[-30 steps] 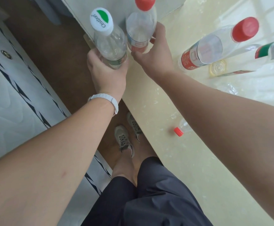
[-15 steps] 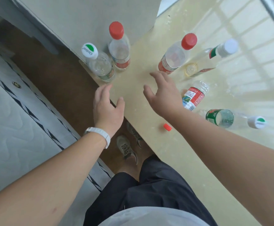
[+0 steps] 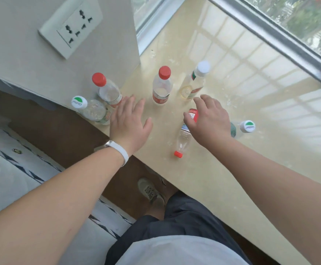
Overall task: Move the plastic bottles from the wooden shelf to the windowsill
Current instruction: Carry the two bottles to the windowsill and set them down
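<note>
Hands empty: left hand [image 3: 129,121] and right hand [image 3: 209,119] hover over the windowsill [image 3: 270,96], fingers straight and spread, holding nothing. Four plastic bottles [image 3: 161,87] stand from 10 to 1 o'clock of the hands, with the green-capped bottle [image 3: 91,109] at the sill's edge; two more lie at 3 and 7 o'clock of the right hand. Judgement: set-down looks complete, and the next move calls for turning to the wooden shelf, out of view, for any left.

Grey wall [image 3: 22,54] carries a white socket plate [image 3: 70,25]. Brown floor [image 3: 50,131] below, quilted mattress [image 3: 3,178] at left. Daylight enters the metal-framed window [image 3: 299,20].
</note>
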`<state>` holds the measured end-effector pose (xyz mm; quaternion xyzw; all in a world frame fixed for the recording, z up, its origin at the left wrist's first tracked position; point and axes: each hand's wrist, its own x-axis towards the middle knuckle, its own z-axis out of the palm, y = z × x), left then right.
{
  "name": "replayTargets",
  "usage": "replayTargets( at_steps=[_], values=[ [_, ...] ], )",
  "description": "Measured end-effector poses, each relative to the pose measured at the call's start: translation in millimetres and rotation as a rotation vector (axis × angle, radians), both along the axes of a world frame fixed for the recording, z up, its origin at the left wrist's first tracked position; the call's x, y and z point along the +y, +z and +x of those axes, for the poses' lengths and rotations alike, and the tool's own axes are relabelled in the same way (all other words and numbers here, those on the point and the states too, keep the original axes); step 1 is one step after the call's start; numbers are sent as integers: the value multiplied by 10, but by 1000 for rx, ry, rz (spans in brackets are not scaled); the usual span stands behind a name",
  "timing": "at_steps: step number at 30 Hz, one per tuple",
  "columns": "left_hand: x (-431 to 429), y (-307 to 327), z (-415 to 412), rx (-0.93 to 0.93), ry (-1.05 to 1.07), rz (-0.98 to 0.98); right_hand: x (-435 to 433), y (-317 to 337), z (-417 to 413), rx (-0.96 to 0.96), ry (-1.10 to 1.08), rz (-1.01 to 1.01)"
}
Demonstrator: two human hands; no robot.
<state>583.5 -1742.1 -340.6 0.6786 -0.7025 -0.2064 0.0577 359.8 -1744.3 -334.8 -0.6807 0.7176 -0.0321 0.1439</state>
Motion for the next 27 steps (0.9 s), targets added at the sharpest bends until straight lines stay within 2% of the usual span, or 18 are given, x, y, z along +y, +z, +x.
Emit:
replayTargets(
  at_steps=[4, 13, 19, 27],
  values=[
    [-228, 47, -102, -46, -58, -39, -82, 41, -179, 29, -53, 14],
    [-600, 102, -342, -63, -98, 34, -348, -3, -427, 8, -171, 37],
    [-754, 20, -453, -31, -22, 41, -612, -63, -407, -99, -232, 73],
    [-1017, -124, -620, 120, 185, 96, -1013, -301, -354, -337, -356, 125]
  ],
)
